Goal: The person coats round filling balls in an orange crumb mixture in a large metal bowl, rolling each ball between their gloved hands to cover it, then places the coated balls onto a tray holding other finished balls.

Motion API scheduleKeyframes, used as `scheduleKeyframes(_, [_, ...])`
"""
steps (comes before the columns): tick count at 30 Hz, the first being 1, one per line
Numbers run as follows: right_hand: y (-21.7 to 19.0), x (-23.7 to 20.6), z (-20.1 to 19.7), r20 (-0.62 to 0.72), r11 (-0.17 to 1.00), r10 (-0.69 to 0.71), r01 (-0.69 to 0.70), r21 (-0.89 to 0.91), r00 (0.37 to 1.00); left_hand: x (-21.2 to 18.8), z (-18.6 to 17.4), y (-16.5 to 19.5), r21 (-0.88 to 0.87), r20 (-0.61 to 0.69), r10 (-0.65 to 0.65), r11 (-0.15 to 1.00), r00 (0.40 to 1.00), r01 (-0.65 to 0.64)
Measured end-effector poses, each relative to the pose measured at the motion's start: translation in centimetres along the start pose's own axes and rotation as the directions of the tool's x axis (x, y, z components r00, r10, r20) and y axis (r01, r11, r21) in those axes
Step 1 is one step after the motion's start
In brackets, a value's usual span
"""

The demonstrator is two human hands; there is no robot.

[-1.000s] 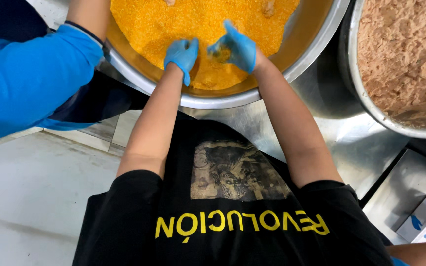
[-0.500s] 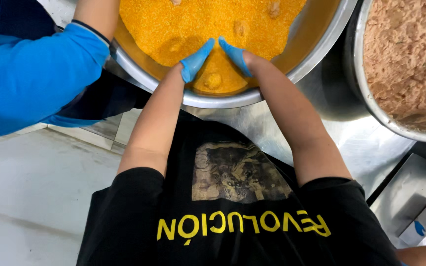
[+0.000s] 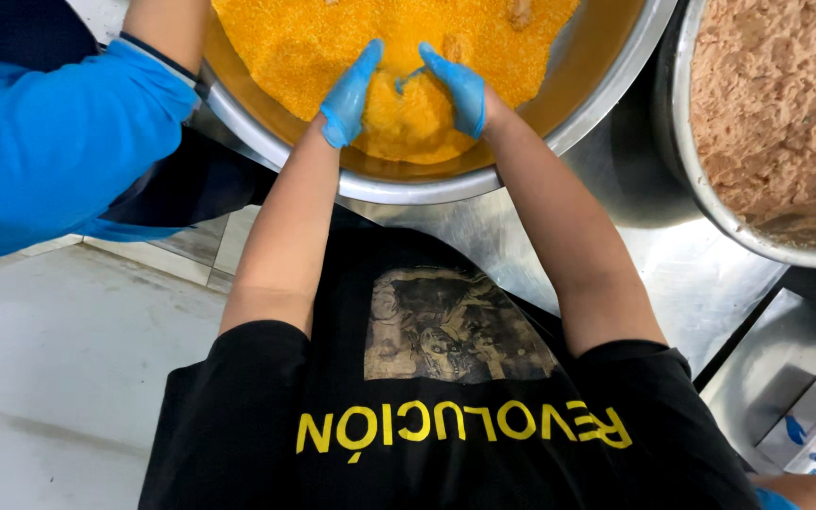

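Left hand: the left hand [image 3: 349, 94], in a blue glove, stands on edge with fingers straight and together, palm turned inward, pressed against the left side of a heap of orange crumbs [image 3: 408, 118]; it cups the heap rather than clenching on anything.
Right hand: the right hand [image 3: 458, 88], also blue-gloved, mirrors it on the heap's right side, fingers slightly curved, the thumb reaching toward the other hand; it is open against the crumbs, not closed.
Arms: both forearms are bare and run up from the black T-shirt [image 3: 446, 425], converging over the near rim of the bowl.
Crumbs: the gathered heap lies between the two palms, just inside the near rim of the large steel bowl [image 3: 484, 175]; the rest of the orange crumb mix spreads across the bowl behind it.
Change: a second ago the hands lay flatter and further apart on the crumbs, the right one pinching a bit; half a second ago they angled together at the fingertips; now they are upright, closed in on the heap.
Surroundings: the bowl sits on a steel counter [image 3: 672, 274]; a second steel bowl of pinkish-brown mix [image 3: 776, 104] stands at the right edge.
Co-worker: a blue sleeve [image 3: 49, 142] reaches in at the bowl's left rim.
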State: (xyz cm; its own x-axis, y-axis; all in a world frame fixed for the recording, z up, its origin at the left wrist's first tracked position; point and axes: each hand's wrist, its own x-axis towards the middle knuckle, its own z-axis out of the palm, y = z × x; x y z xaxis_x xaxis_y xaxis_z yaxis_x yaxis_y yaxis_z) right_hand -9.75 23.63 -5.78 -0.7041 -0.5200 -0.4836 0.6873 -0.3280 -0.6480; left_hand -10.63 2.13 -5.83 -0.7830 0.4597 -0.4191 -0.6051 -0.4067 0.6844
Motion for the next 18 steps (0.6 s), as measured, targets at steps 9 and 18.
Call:
scheduleKeyframes(9, [-0.2,-0.9,0.6,0.006,0.972,0.071,-0.068,-0.226,0.997,0.7,-1.0,0.7,0.856,-0.476,0.234,0.343,0.848,0.386])
scheduleKeyframes(18, [0.3,1.4,0.5,-0.408,0.369,-0.028,-0.37,-0.853,0.913,-0.1,0.6,0.3,0.7,-0.579,-0.034,0.49,0.814,0.519])
